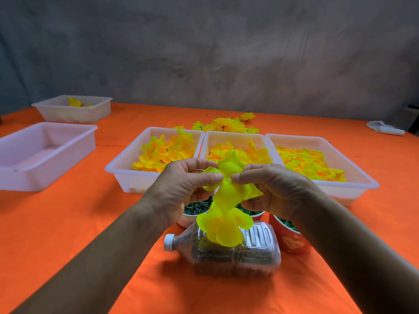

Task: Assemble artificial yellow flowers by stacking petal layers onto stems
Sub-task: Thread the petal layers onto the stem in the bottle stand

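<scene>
Both thumbs meet at the middle of a bunch of yellow petals (229, 196), tips almost touching. The left hand (181, 189) pinches the petals between thumb and curled fingers; the right hand (274, 189) does the same from the other side. Most of the fingers lie behind the petals, so how many of them grip cannot be told. Whether a stem sits inside the bunch cannot be seen either; the petals cover the spot where the thumbs press.

The petals are held in the air above the table, in front of the trays. The lower part of the bunch hangs down and hides part of a clear bottle (238, 254) that lies on its side, white cap to the left, with dark small pieces inside, blurred.

Behind the hands, two cups of green pieces are mostly hidden: the left cup (195, 211) shows under the left hand, and the red cup (290, 239) peeks out under the right forearm. A third rim shows between them, hardly legible.

Farther out stand three white trays side by side: left tray (122, 168), middle tray (235, 138), right tray (353, 177), each holding loose yellow petals. The hands cover the middle tray's front. Beyond them lie finished flowers (224, 125) on the orange cloth (68, 223). At the left stand an empty tray (45, 152), cut off by the edge, and a far tray (72, 108) with a few petals. A white object (385, 129) at the far right is too blurred to name.
</scene>
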A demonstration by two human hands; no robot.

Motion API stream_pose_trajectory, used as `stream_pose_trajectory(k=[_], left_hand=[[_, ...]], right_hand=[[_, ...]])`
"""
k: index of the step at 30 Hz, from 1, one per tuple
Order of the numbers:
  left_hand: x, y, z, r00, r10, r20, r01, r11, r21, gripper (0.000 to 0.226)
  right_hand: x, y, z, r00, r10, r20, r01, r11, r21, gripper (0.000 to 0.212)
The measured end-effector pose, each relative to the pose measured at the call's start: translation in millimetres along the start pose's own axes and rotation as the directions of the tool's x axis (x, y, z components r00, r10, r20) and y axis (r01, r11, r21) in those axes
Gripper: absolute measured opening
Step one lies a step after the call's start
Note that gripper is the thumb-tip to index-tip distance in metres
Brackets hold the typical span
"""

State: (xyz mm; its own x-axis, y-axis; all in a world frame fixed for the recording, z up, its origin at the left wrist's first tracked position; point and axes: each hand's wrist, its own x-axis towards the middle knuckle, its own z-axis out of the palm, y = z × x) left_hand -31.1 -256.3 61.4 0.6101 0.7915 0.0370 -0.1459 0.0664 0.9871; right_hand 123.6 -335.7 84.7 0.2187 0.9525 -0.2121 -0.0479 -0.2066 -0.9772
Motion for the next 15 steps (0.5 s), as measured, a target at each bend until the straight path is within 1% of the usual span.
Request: stream_pose_trajectory(k=[5,8,11,15], left_hand=[[0.2,1.5,2.5,0.996,-0.091,-0.009,0.091,0.995,-0.041,0.038],[0.1,2.1,3.4,0.993,-0.117,0.005,0.117,0.992,-0.039,0.039],[0.5,1.9,4.4,0.992,-0.129,0.010,0.130,0.991,-0.029,0.045],[2.7,0.6,6.3,0.990,-0.138,0.017,0.139,0.989,-0.047,0.043]], right_hand=[[1.6,0.9,0.3,0.999,0.034,-0.004,-0.034,0.999,0.031,0.023],[2.1,1.0,0.6,0.999,0.044,-0.010,-0.044,0.999,0.027,0.019],[2.2,1.8,1.1,0.998,0.055,-0.030,-0.054,0.998,0.028,0.016],[2.4,3.4,-0.1,0.997,0.066,-0.028,-0.065,0.998,0.017,0.020]])
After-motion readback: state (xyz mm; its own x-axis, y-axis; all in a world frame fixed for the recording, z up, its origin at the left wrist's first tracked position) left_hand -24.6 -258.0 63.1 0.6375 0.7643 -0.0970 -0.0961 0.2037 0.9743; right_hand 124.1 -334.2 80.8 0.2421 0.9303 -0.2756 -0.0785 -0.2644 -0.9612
